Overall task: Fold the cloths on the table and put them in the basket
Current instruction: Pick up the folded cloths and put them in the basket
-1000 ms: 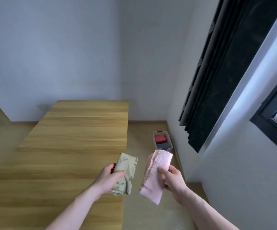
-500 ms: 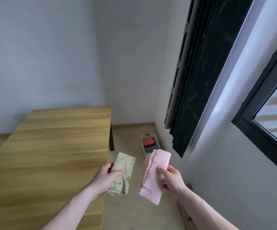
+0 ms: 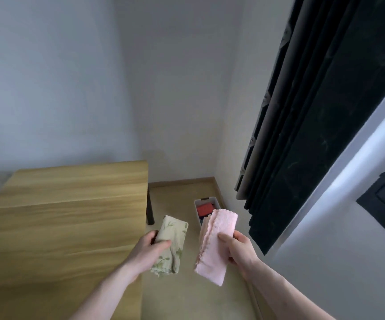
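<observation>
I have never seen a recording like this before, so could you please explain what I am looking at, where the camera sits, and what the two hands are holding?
There is no machine here: a person wears one wide-angle camera on the head, looking forward and down, so both bare arms reach in from the bottom. The left hand grips a folded beige cloth with a leaf print. The right hand pinches a folded pink cloth. At the left is a wooden table; no cloths show on the part in view. On the floor by the wall stands a small grey basket with a red cloth already inside. A dark curtain hangs at the right.
</observation>
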The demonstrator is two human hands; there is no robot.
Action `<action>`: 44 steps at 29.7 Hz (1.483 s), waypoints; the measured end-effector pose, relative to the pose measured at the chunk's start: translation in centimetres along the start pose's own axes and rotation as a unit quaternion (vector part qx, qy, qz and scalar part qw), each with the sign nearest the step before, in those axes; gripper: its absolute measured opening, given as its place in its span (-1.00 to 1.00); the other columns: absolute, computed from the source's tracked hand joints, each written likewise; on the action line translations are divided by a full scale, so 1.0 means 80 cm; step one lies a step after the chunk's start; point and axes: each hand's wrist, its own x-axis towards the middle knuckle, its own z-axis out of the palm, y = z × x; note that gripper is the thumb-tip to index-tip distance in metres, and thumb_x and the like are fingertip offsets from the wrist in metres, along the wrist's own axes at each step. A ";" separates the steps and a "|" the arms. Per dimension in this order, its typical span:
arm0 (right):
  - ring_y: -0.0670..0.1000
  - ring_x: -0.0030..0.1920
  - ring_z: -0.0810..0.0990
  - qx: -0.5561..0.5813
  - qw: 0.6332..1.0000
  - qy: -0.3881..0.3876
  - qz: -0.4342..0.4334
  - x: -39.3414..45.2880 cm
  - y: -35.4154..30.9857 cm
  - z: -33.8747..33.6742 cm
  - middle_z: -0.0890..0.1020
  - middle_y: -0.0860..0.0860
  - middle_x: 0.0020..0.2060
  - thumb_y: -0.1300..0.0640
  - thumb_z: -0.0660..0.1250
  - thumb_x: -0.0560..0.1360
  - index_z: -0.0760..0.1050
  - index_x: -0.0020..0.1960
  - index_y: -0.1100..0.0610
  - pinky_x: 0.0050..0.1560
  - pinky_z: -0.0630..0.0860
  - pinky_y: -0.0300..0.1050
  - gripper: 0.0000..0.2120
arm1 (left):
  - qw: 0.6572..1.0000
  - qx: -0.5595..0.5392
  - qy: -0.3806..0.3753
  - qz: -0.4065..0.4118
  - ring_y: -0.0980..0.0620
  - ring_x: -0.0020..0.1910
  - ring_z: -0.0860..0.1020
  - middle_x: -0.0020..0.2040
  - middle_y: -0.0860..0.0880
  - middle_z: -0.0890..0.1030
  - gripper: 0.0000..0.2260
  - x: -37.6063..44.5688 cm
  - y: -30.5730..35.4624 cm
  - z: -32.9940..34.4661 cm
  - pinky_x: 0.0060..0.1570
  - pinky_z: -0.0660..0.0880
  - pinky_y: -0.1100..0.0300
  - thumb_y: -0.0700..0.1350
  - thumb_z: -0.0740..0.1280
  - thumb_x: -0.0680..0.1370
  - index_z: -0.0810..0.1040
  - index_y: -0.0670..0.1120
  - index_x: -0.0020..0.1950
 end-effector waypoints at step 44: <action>0.18 -0.03 0.64 0.130 0.901 0.153 0.385 0.779 0.028 -0.011 0.62 0.04 -0.07 0.12 0.43 0.55 0.47 0.33 0.20 0.22 0.58 0.26 -0.60 | 0.913 0.337 -0.196 -0.116 -0.03 -0.03 0.62 0.00 -0.05 0.67 -0.75 0.969 0.137 0.081 -0.09 0.57 0.17 -0.17 0.35 0.47 0.59 -0.01 0.13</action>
